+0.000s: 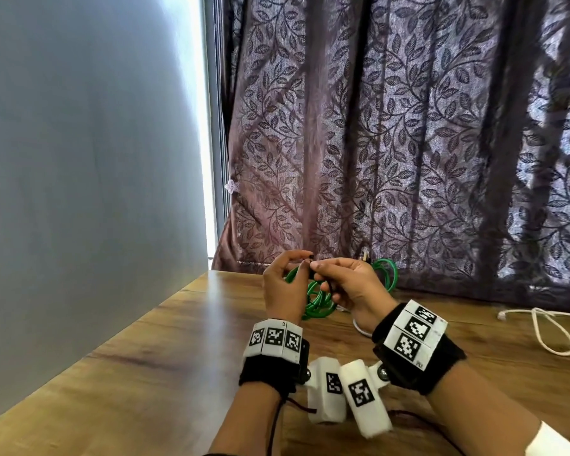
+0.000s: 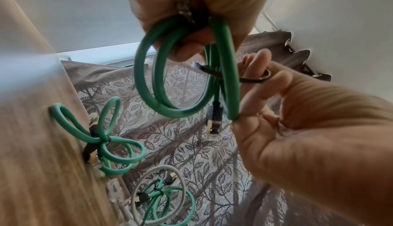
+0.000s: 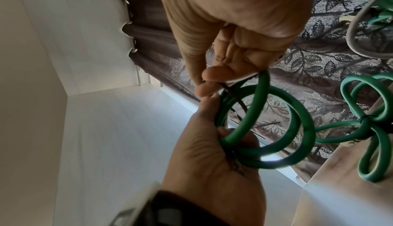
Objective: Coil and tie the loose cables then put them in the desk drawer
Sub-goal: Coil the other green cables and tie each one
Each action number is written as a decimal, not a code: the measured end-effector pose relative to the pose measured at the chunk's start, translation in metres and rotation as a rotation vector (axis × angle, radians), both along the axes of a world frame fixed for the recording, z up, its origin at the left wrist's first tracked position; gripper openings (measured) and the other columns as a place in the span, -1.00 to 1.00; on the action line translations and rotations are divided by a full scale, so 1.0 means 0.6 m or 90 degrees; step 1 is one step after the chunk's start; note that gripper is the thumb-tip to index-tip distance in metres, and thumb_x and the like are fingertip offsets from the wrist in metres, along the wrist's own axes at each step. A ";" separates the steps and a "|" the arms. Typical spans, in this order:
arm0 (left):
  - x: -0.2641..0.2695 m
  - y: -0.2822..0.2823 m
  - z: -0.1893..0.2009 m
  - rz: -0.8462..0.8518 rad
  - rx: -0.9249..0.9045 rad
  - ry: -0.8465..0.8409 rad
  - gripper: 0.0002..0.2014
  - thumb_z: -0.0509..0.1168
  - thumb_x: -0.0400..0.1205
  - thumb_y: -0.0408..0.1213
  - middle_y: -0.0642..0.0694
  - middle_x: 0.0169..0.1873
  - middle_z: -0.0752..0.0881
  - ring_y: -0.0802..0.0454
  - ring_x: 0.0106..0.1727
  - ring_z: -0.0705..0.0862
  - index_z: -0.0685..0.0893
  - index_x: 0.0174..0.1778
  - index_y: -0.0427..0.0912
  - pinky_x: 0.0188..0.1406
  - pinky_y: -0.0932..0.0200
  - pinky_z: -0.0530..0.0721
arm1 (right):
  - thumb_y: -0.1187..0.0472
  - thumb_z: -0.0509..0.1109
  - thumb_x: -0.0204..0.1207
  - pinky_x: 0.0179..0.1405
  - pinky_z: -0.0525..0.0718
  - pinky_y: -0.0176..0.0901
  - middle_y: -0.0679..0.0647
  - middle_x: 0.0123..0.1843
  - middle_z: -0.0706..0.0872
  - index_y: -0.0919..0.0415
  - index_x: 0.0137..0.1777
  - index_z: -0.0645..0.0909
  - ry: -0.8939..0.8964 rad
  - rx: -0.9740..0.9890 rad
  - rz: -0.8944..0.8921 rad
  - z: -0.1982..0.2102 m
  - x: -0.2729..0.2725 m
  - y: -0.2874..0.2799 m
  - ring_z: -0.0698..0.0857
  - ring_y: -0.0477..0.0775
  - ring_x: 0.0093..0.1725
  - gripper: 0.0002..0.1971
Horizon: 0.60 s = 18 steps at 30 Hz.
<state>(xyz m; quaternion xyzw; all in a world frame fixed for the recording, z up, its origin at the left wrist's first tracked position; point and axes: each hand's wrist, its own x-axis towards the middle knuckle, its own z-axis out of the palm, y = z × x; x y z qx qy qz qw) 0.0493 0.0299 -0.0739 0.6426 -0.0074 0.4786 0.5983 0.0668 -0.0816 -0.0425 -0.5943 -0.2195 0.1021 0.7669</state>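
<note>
A green network cable coil (image 1: pixel 316 304) hangs between both hands above the wooden desk (image 1: pixel 145 357). My left hand (image 1: pixel 292 271) grips the coil (image 3: pixel 302 128) in its curled fingers, with one plug tucked into the palm. My right hand (image 1: pixel 323 274) pinches a thin black tie (image 3: pixel 234 95) between thumb and forefinger. That tie (image 2: pixel 251 80) passes across the coil's strands (image 2: pixel 146 81). The other plug (image 2: pixel 213 128) dangles below the loops. No drawer is in view.
Two tied green bundles lie on the desk by the curtain (image 1: pixel 408 126): one (image 2: pixel 102 138) alone, one (image 2: pixel 161 194) inside a grey cable loop (image 2: pixel 136 187). A white cable (image 1: pixel 553 334) lies loose at the right. A wall (image 1: pixel 79 159) borders the desk's left side.
</note>
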 end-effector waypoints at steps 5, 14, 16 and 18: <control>0.002 -0.003 -0.004 0.011 0.007 -0.010 -0.89 0.37 0.39 -0.11 -0.03 -0.32 0.79 -0.12 -0.20 0.76 0.75 -0.26 0.22 -0.09 -0.26 0.73 | 0.30 0.49 0.44 -0.73 0.48 -0.45 0.00 -0.47 0.74 0.24 -0.24 0.70 0.030 0.020 0.001 0.000 0.002 -0.001 0.67 -0.21 -0.57 -0.94; 0.002 -0.004 -0.005 0.031 0.094 -0.065 -0.89 0.29 0.45 -0.04 0.16 -0.25 0.76 0.05 -0.17 0.71 0.69 -0.22 0.30 -0.08 -0.10 0.72 | 0.30 0.41 0.50 -0.71 0.48 -0.47 -0.02 -0.50 0.73 0.22 -0.20 0.70 0.061 0.045 0.032 0.002 0.007 -0.004 0.70 -0.20 -0.54 -0.92; 0.003 -0.004 -0.006 0.032 0.107 -0.068 -0.89 0.26 0.43 0.01 0.15 -0.24 0.76 0.09 -0.17 0.71 0.68 -0.20 0.27 -0.08 -0.05 0.72 | 0.29 0.39 0.52 -0.72 0.46 -0.47 -0.04 -0.51 0.71 0.19 -0.22 0.70 0.076 0.043 0.042 0.001 0.008 -0.005 0.70 -0.21 -0.54 -0.89; 0.003 -0.004 -0.006 0.038 0.119 -0.063 -0.87 0.25 0.43 0.02 0.22 -0.22 0.76 0.16 -0.18 0.70 0.69 -0.18 0.22 -0.09 0.00 0.72 | 0.27 0.39 0.52 -0.72 0.45 -0.47 -0.04 -0.51 0.71 0.18 -0.23 0.69 0.085 0.035 0.047 0.001 0.009 -0.006 0.69 -0.21 -0.54 -0.89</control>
